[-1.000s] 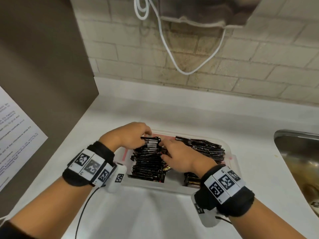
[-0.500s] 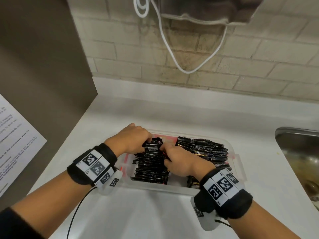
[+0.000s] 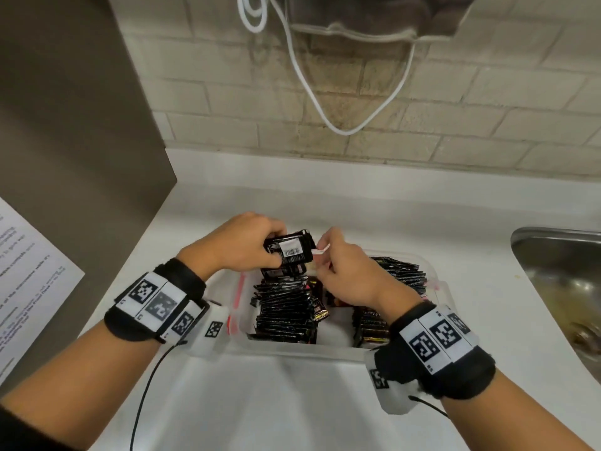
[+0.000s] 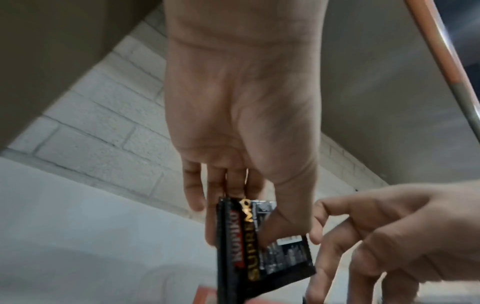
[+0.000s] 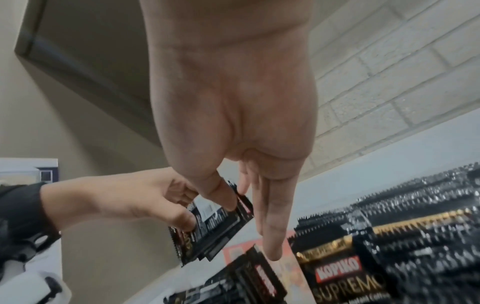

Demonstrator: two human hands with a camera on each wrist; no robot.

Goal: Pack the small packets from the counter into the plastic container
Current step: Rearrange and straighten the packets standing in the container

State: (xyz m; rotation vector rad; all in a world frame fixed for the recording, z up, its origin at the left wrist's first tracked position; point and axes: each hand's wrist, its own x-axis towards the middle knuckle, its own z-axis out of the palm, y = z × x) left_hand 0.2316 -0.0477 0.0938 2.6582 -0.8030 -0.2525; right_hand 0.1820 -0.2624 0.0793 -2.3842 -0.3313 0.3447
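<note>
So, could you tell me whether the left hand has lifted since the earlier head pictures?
Yes. The left hand now holds a bunch of packets raised above the plastic container, no longer down among the rows.

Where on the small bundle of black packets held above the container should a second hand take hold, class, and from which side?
Probably its free right edge. The left hand already grips the bundle of packets on its left part, thumb on the barcode face. The flat packets lie face to face, so the right hand should pinch across both flat faces from the right.
</note>
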